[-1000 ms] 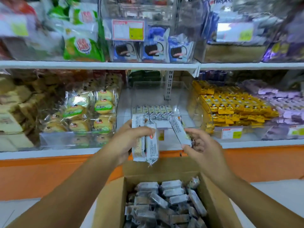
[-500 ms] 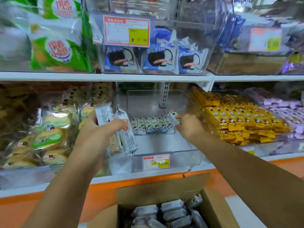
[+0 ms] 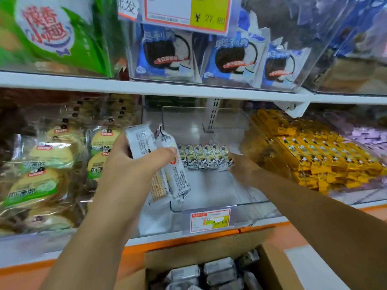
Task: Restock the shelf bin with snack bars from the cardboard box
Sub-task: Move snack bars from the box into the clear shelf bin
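While the left hand (image 3: 127,172) clutches two snack bars (image 3: 178,176) before the clear bin (image 3: 249,214), the right hand (image 3: 246,171) meets the row of bars (image 3: 204,156) inside; its grip cannot be told.

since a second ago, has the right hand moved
Yes. The right hand has gone forward, from in front of the clear plastic shelf bin to inside it, at the right end of the row of snack bars.
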A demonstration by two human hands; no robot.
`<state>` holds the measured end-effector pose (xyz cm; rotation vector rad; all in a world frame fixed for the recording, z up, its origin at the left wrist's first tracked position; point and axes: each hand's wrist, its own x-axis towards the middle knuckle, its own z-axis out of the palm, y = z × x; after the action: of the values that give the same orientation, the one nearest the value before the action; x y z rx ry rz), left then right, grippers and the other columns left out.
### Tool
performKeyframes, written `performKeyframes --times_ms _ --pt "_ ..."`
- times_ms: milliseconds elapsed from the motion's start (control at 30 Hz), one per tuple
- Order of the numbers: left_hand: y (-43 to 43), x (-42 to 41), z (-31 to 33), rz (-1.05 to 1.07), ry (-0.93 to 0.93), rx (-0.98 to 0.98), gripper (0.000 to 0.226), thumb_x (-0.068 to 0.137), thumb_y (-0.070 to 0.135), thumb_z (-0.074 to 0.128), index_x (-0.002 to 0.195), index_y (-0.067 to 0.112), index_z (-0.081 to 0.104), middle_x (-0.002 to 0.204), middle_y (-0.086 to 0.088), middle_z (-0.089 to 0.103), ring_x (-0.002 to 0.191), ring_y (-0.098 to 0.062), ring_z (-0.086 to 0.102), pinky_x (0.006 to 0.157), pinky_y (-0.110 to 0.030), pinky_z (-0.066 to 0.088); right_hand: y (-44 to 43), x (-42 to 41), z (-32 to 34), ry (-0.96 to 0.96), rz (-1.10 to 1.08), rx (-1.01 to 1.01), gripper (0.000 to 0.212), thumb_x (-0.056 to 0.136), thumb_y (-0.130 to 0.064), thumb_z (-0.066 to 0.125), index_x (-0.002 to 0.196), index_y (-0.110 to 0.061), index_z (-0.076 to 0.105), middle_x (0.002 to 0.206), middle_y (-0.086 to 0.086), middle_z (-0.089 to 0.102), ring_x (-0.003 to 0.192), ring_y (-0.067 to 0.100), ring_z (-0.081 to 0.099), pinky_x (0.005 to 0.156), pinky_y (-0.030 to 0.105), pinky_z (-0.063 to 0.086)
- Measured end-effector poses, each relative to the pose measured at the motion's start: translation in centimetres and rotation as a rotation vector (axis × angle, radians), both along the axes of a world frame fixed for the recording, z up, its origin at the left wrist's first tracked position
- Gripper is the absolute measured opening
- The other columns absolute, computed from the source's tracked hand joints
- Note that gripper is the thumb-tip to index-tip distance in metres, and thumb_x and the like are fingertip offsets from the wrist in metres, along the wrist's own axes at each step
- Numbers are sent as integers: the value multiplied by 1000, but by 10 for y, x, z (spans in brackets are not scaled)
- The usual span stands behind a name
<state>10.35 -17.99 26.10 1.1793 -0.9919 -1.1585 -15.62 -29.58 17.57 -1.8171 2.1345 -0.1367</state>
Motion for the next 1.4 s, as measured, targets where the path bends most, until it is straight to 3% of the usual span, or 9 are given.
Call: performKeyframes --times_ms 267,467,567,667,767,833,967,1133,1400 --pt "4 3 0 -25 -6 18 29 78 21 77 104 27 66 92 2 75 89 -25 73 82 -57 57 -5 4 -7 109 39 40 56 92 -3 44 146 -10 29 148 16 25 132 34 36 108 38 36" --pt "17 -6 1 -74 5 26 41 72 17 81 110 19 66 96 -3 75 87 -22 73 76 -46 60 9 1 13 31 102 77 54 97 -4 38 149 -4 21 152 16 28 137 28 34 105 28 33" --pt "22 -15 3 -113 38 48 42 73 15 80 112 17 65 101 -8 74 91 -26 73 80 -51 59 40 3 31 -203 196 -47 50 100 -15 43 148 -11 28 155 10 27 142 22 27 113 27 25" --pt "25 -30 4 -133 96 82 45 66 15 80 108 14 65 104 -18 72 93 -35 71 84 -60 56 93 15 60 -631 275 -166 36 97 -25 50 133 -21 52 131 -4 57 123 8 52 101 17 41" --pt "28 -43 7 -136 155 90 50 60 19 76 108 11 65 108 -25 69 94 -41 70 85 -66 53 143 29 85 -941 347 -118 40 84 -40 56 122 -28 60 113 -11 68 105 1 63 91 22 51" --pt "31 -50 8 -158 178 92 54 63 19 76 114 5 63 110 -29 67 95 -43 70 84 -64 54 160 36 90 -1059 372 -98 40 75 -37 64 115 -32 61 105 -12 69 97 2 65 84 21 54" --pt "32 -52 3 -163 193 103 59 65 20 77 120 7 62 110 -23 70 96 -39 71 82 -57 57 161 41 81 -959 298 -258 32 81 -20 73 107 -35 64 95 -5 67 90 13 65 77 27 56" --pt "28 -48 2 -121 89 74 55 63 31 81 115 17 66 106 -9 74 97 -28 72 83 -50 58 157 37 80 -705 294 -440 34 77 -29 76 103 -42 60 95 -17 62 90 0 58 76 17 49" --pt "22 -42 5 -36 74 69 34 78 16 77 111 12 65 99 -13 73 87 -29 73 66 -39 58 150 49 79 -847 338 -389 34 76 -24 78 97 -40 56 92 -15 60 87 2 59 72 20 53"
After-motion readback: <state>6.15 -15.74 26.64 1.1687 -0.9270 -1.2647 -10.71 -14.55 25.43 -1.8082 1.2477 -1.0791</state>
